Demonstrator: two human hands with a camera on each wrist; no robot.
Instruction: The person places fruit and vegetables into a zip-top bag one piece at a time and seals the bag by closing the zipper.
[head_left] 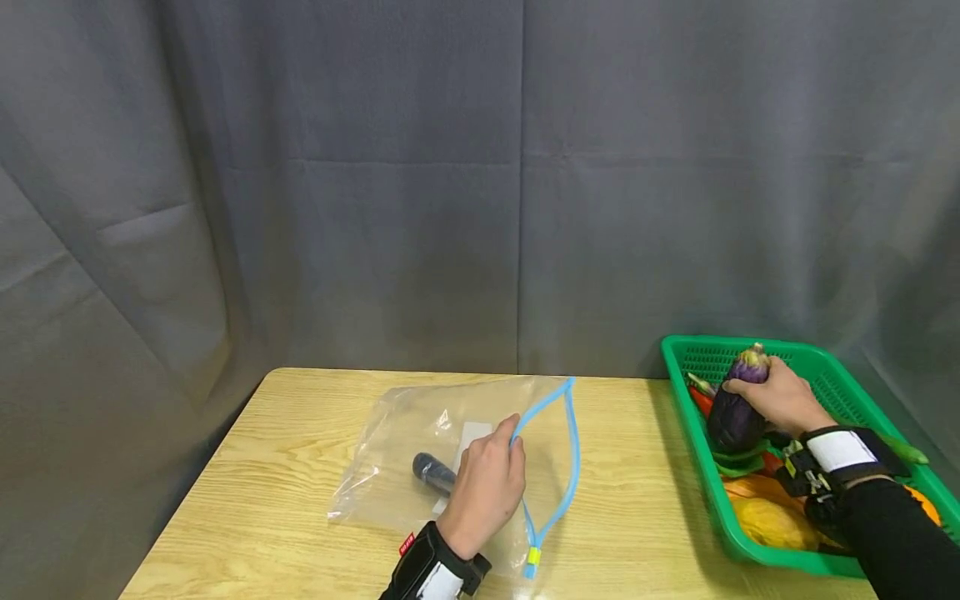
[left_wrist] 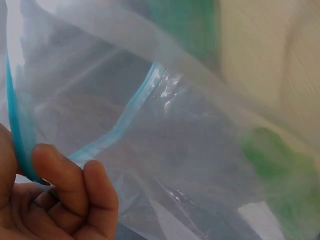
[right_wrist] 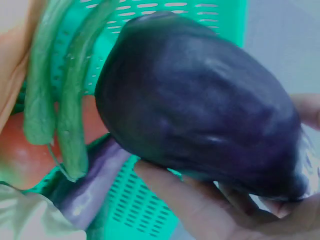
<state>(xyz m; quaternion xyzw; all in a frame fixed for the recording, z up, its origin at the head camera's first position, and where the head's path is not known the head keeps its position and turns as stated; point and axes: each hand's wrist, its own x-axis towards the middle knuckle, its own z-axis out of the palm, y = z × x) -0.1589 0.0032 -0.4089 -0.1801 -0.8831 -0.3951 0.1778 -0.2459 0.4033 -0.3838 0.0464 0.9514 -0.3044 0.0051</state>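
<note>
My left hand (head_left: 486, 492) pinches the blue zip edge of a clear plastic zip bag (head_left: 390, 425), which lies on the table with its mouth to the right. The blue edge (left_wrist: 135, 105) spreads apart in a loop, and a yellow slider (head_left: 534, 556) sits at its near end. A dark, rounded, elongated thing (head_left: 431, 472) shows at the bag, partly behind the left hand. Over the green basket (head_left: 693, 458), my right hand (head_left: 783, 398) grips a plump dark eggplant (right_wrist: 200, 105) near its stem end. The eggplant tilts, stem end up and away.
Other vegetables fill the basket: green cucumbers (right_wrist: 72, 110), a slender purple eggplant (right_wrist: 95, 185), a red tomato-like one (right_wrist: 15, 150) and a yellow one (head_left: 772, 523). The basket stands at the right of the wooden table (head_left: 232, 517). A grey curtain (head_left: 375, 233) hangs behind.
</note>
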